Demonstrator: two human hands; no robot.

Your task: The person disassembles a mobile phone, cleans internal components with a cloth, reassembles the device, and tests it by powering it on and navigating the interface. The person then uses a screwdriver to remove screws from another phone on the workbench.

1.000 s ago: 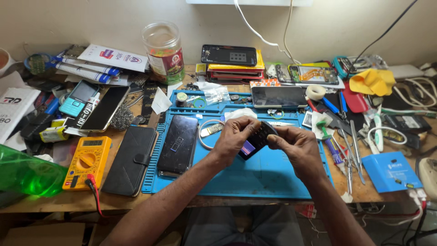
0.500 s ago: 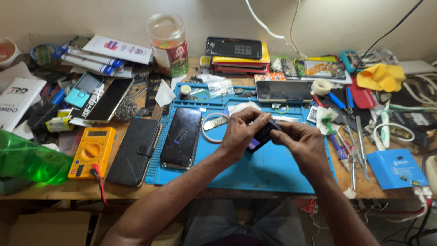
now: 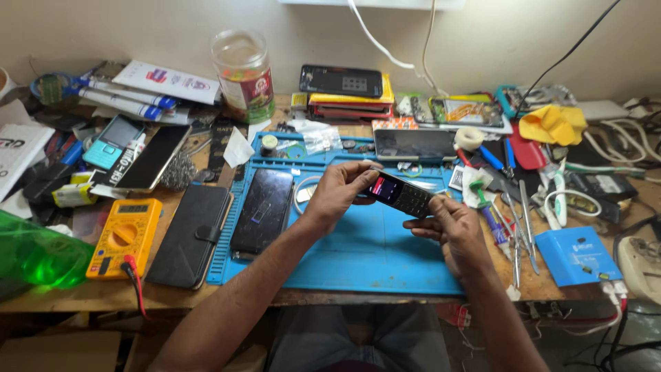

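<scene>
From the head camera, the left hand (image 3: 339, 189) pinches the top end of a small keypad phone (image 3: 399, 194), fingers curled close around it. The right hand (image 3: 451, 227) supports the lower end, fingers bent under it and partly hidden. The phone is held tilted above the blue mat (image 3: 365, 251) on the table (image 3: 82, 297). Both forearms reach up from the bottom edge.

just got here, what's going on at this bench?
A person holds a small keypad phone in both hands above a blue work mat. The left hand grips its top end, the right hand its bottom end; the screen is lit. A dark smartphone lies on the mat beside the left hand, with a black wallet case and a yellow multimeter further left. Tweezers and screwdrivers lie to the right.
</scene>
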